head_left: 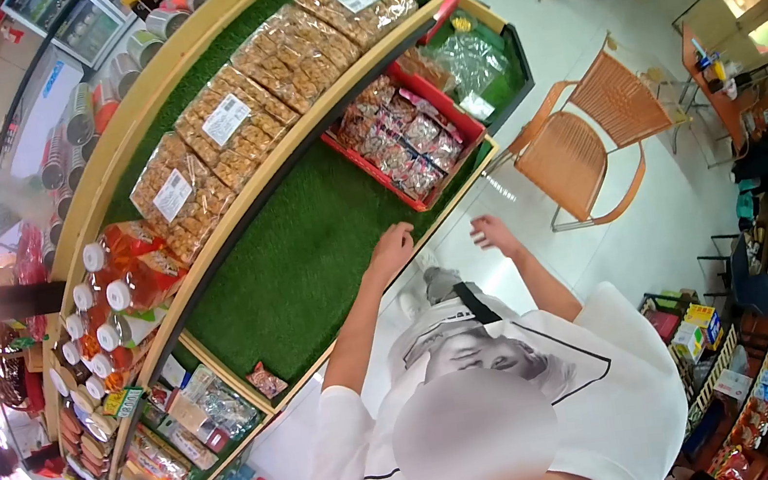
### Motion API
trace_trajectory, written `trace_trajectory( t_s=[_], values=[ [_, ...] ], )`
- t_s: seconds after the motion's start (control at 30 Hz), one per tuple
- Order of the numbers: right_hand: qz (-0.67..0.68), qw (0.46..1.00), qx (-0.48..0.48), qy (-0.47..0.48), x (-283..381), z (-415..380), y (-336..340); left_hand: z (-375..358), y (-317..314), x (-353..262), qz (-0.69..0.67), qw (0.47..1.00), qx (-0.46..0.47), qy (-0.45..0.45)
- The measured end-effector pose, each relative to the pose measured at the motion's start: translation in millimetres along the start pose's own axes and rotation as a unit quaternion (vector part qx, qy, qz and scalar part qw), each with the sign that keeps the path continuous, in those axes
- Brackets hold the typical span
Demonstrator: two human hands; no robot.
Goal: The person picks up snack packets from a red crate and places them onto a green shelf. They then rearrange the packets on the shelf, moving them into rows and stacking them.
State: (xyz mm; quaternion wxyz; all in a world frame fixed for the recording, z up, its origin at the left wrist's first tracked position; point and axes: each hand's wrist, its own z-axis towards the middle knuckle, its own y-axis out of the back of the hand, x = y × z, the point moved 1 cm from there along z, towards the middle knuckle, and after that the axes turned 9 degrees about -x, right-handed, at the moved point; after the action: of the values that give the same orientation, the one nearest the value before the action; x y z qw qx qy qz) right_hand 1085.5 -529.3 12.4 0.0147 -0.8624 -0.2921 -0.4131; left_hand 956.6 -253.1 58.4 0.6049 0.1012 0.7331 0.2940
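Observation:
My left hand (393, 247) hangs over the front edge of the green-lined shelf (281, 274), fingers loosely bent and holding nothing visible. Just beyond it stands a red box (375, 174) filled with small clear-and-pink snack packets (400, 130). Out over the floor to the right, my right hand (495, 233) is bare, its fingers slightly curled and apart. One small reddish packet (266, 380) lies by itself at the shelf's near left corner.
Large clear packs of snack blocks (226, 125) line the raised shelf, with white-capped orange bottles (139, 279) at their left. A compartment of small packaged goods (206, 407) sits lower left. A wicker chair (578, 154) stands on the right, near another plastic bag (476, 55).

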Motion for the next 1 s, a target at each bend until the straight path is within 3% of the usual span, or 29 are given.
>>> trace_trajectory(
  t_s=[0.13, 0.23, 0.37, 0.47, 0.5, 0.57, 0.67, 0.8, 0.87, 0.9, 1.0],
  values=[
    [0.131, 0.991, 0.009, 0.033, 92.4, 40.8, -33.6, 62.6, 5.6, -3.7, 0.012, 0.996, -0.086, -0.015],
    [0.172, 0.984, -0.001, 0.054, 128.9, 104.4, -74.7, 129.3, 11.8, -2.6, 0.156, 0.975, -0.159, -0.026],
    [0.115, 0.992, -0.043, 0.026, 150.0, 187.2, -123.1, 201.9, 10.6, 0.8, 0.274, 0.953, -0.127, 0.032],
    [0.24, 0.971, -0.019, -0.004, 143.4, 232.9, -158.9, 235.3, -9.1, 32.4, 0.351, 0.927, -0.1, 0.082],
    [0.215, 0.976, -0.033, 0.017, 147.9, 234.7, -167.4, 239.7, -12.9, 38.0, 0.368, 0.919, -0.092, 0.105],
    [0.162, 0.983, -0.063, 0.06, 154.9, 237.2, -178.9, 244.3, -17.1, 42.1, 0.331, 0.933, -0.053, 0.13],
    [0.175, 0.983, -0.048, 0.029, 155.6, 240.3, -185.3, 245.5, -15.4, 37.6, 0.291, 0.943, -0.005, 0.161],
    [0.254, 0.961, -0.048, 0.094, 150.0, 238.8, -179.2, 239.4, -1.9, 30.9, 0.232, 0.959, 0.02, 0.162],
    [0.295, 0.948, -0.058, 0.1, 151.1, 223.0, -162.1, 233.9, 1.7, 18.6, 0.158, 0.977, -0.026, 0.139],
    [0.437, 0.898, 0.015, 0.04, 158.8, 205.3, -148.4, 228.6, 2.0, 11.8, 0.119, 0.983, -0.05, 0.127],
    [0.39, 0.92, 0.016, 0.012, 151.3, 170.2, -108.3, 206.6, -2.0, 2.8, 0.109, 0.984, -0.133, 0.042]
  ],
)
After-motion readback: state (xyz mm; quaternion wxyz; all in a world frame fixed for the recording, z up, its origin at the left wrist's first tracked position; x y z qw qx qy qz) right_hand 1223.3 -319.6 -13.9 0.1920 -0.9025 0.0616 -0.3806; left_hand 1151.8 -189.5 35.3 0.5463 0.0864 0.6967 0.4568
